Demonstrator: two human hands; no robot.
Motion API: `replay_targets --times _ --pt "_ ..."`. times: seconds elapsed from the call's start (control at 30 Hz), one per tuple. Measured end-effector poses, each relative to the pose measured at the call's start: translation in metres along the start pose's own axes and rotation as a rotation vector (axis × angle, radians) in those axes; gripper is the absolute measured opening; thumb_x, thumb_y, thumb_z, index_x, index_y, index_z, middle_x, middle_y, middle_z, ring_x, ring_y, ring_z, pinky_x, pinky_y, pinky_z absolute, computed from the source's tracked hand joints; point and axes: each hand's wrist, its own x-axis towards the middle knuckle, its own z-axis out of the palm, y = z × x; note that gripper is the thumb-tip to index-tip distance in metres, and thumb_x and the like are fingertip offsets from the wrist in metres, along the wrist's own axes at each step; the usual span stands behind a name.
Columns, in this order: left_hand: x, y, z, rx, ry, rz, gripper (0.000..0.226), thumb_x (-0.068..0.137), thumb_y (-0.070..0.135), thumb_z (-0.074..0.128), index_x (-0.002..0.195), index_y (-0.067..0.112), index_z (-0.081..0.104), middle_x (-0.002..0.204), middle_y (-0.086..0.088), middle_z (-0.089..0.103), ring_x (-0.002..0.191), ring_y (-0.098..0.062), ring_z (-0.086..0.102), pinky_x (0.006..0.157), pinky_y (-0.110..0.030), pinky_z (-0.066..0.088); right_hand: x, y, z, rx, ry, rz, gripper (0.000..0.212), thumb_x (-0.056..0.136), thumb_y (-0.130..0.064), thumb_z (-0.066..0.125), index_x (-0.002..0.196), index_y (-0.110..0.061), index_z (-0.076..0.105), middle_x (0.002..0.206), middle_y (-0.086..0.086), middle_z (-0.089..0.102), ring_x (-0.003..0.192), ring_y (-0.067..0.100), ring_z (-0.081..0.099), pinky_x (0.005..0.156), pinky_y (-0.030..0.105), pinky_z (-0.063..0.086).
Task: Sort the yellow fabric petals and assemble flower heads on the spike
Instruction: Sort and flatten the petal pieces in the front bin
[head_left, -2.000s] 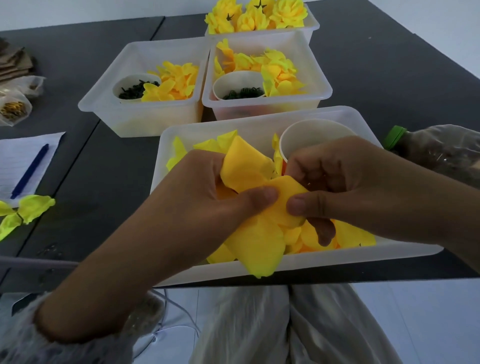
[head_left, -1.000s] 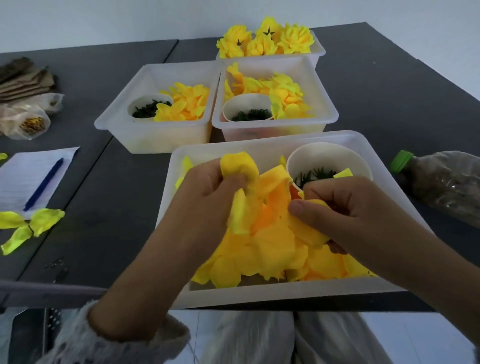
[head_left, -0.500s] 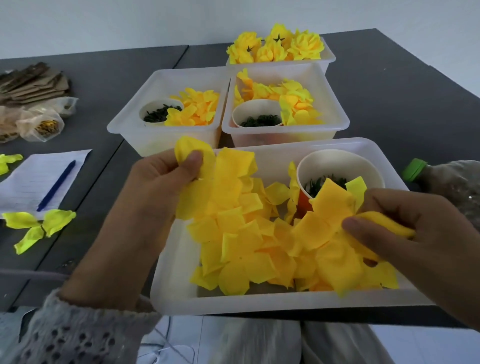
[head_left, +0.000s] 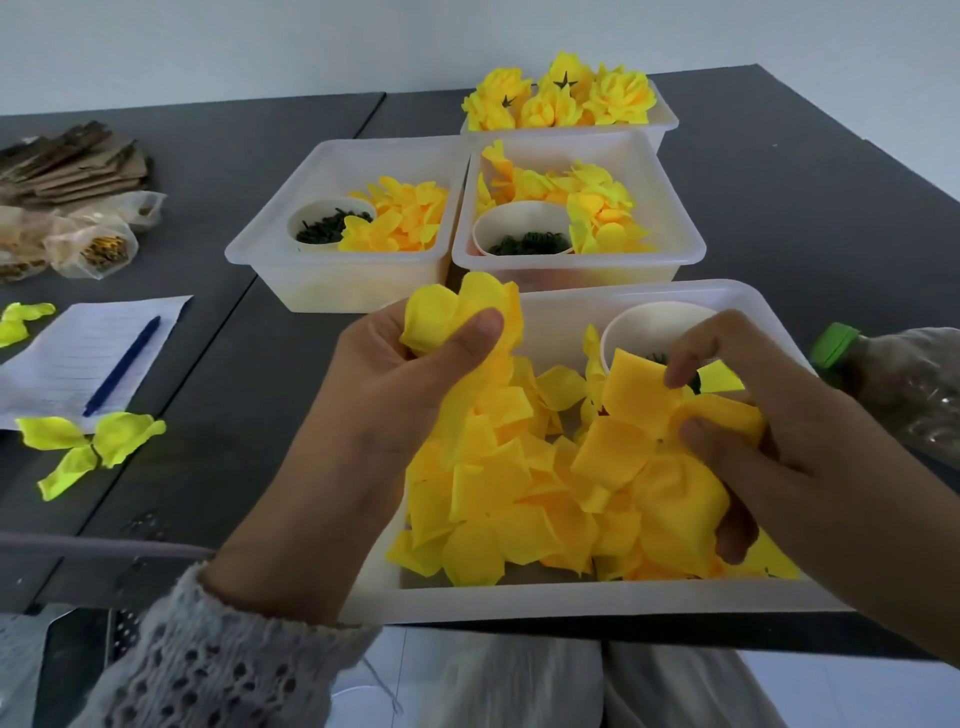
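1. The left hand (head_left: 410, 374) is raised over the near-left corner of the large translucent white plastic tray (head_left: 571, 597), thumb and curled fingers pinching a crumpled bunch of yellow fabric petals (head_left: 457, 317)
2. The right hand (head_left: 769, 431) is low over the tray's right half, its fingers curled round a second clump of orange-yellow fabric petals (head_left: 644, 410), forefinger pressed on top
3. A loose heap of yellow petals (head_left: 498, 499) fills the tray floor between and under both hands
4. A white paper cup (head_left: 649, 322) holding small dark green pieces stands in the tray's far-right corner, just behind the right hand
5. Two smaller white tubs (head_left: 337, 280) beyond it hold petals and cups; a third tub (head_left: 660, 127) at the back holds finished yellow flower heads (head_left: 561, 98)
6. No spike can be made out
7. On the dark grey table (head_left: 805, 171), at left, lie a lined sheet of paper (head_left: 62, 358) with a blue pen (head_left: 122, 366) and a few pale yellow-green petals (head_left: 93, 447)
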Motion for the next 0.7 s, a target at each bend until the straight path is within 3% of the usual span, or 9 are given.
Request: replay_targets --times 0.1,0.2,0.27,0.37,0.47,0.5,0.57,0.63,0.7 --pt "-0.001 0.002 0.003 0.034 -0.028 0.022 0.054 0.069 0.053 0.077 0.093 0.005 0.07 0.097 -0.027 0.068 0.093 -0.043 0.066 0.084 -0.058 0.055 0.005 -0.003 0.001 0.015 -0.007 0.009 0.016 0.09 -0.019 0.049 0.094 -0.034 0.052 0.072 -0.003 0.062 0.038 0.02 0.059 0.043 0.038 0.055" --pt "-0.005 0.003 0.006 0.148 -0.032 0.124 0.075 0.059 0.066 0.066 0.079 -0.006 0.061 0.076 -0.03 0.059 0.061 -0.03 0.058 0.059 -0.033 0.053 0.009 -0.007 0.003 0.098 -0.016 0.018 0.011 0.088 -0.025 0.05 0.086 -0.032 0.058 0.066 0.01 0.062 0.042 0.023 0.061 0.046 0.038 0.056" --pt "-0.008 0.006 0.009 0.191 -0.089 0.139 0.079 0.057 0.068 0.065 0.073 -0.009 0.053 0.07 -0.035 0.052 0.053 -0.034 0.048 0.049 -0.035 0.048 0.013 -0.009 0.004 0.121 -0.053 0.001 0.01 0.088 -0.034 0.05 0.085 -0.034 0.06 0.062 0.01 0.063 0.044 0.019 0.061 0.049 0.028 0.056" --pt "-0.01 0.01 0.014 0.196 -0.193 0.106 0.086 0.057 0.07 0.073 0.072 -0.013 0.053 0.068 -0.035 0.056 0.052 -0.04 0.048 0.052 -0.044 0.052 0.019 -0.015 0.004 0.086 -0.126 -0.08 0.04 0.078 -0.072 0.046 0.081 -0.035 0.058 0.061 0.0 0.065 0.045 0.011 0.061 0.049 0.019 0.05" --pt "-0.01 0.007 0.018 0.215 -0.226 0.146 0.058 0.058 0.063 0.075 0.048 0.011 0.052 0.045 -0.01 0.052 0.042 -0.012 0.046 0.042 -0.026 0.043 0.023 -0.021 0.01 0.046 -0.231 -0.125 0.068 0.057 -0.094 0.035 0.082 -0.037 0.061 0.07 -0.005 0.064 0.055 0.011 0.063 0.044 0.023 0.046" --pt "-0.012 0.007 0.02 0.233 -0.243 0.179 0.049 0.064 0.057 0.071 0.044 0.018 0.049 0.04 0.005 0.045 0.038 -0.005 0.041 0.039 -0.02 0.038 0.024 -0.022 0.014 0.043 -0.254 -0.14 0.069 0.059 -0.093 0.037 0.086 -0.035 0.063 0.072 -0.006 0.064 0.059 0.01 0.062 0.045 0.024 0.048" --pt "-0.012 0.006 0.025 0.26 -0.265 0.194 0.04 0.075 0.043 0.066 0.042 0.024 0.053 0.038 0.012 0.044 0.037 0.0 0.042 0.04 -0.014 0.035 0.026 -0.021 0.021 0.127 -0.276 -0.173 0.05 0.071 -0.078 0.049 0.089 -0.033 0.063 0.067 -0.012 0.064 0.057 0.004 0.06 0.046 0.016 0.044" --pt "-0.011 0.009 0.028 0.255 -0.266 0.205 0.045 0.084 0.045 0.062 0.042 0.028 0.057 0.037 0.014 0.046 0.037 0.002 0.047 0.041 -0.01 0.036 0.025 -0.022 0.024 0.26 -0.308 -0.154 0.029 0.079 -0.063 0.055 0.083 -0.036 0.065 0.061 -0.011 0.062 0.051 0.003 0.057 0.048 0.014 0.043" --pt "-0.012 0.009 0.029 0.214 -0.262 0.234 0.053 0.09 0.046 0.051 0.043 0.022 0.055 0.039 0.008 0.047 0.039 -0.001 0.045 0.043 -0.015 0.038 0.022 -0.024 0.023 0.326 -0.309 -0.126 0.029 0.081 -0.06 0.055 0.077 -0.034 0.066 0.059 -0.002 0.061 0.049 0.007 0.054 0.046 0.021 0.045"
